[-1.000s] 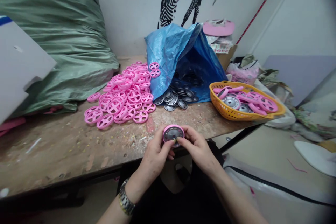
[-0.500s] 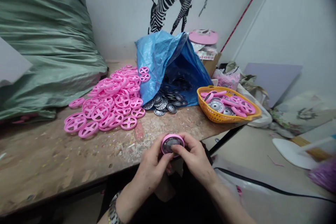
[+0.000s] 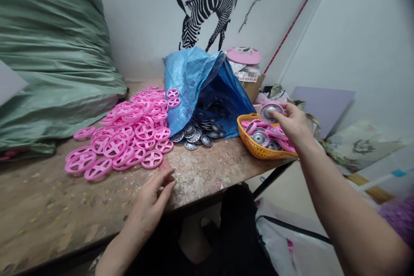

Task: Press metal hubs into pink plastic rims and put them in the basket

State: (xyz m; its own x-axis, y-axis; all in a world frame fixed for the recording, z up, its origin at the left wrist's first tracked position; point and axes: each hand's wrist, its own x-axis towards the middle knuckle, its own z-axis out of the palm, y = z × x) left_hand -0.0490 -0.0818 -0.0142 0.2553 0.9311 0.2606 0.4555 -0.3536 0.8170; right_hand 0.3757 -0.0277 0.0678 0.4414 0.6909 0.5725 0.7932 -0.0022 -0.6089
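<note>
My right hand holds a toy wheel, a pink ring with a silver-grey disc in it, over the yellow basket. Pink rings and grey discs, some joined as wheels, fill that basket. Near the table's front edge my left hand is open and holds nothing, its thumb apart from loosely bent fingers. Beyond it lies a heap of pink spoked rings. Dark grey discs spill from the mouth of a blue plastic bag.
The worn wooden table bears the heap, bag and basket. A large green sack stands at left. Behind the bag, a pink round piece tops a stack by a cardboard box. A clear plastic bag is below the table at right.
My right hand has carried the wheel from in front of me, right and up to the basket. The left hand has let go of it and moved left over the table edge.
</note>
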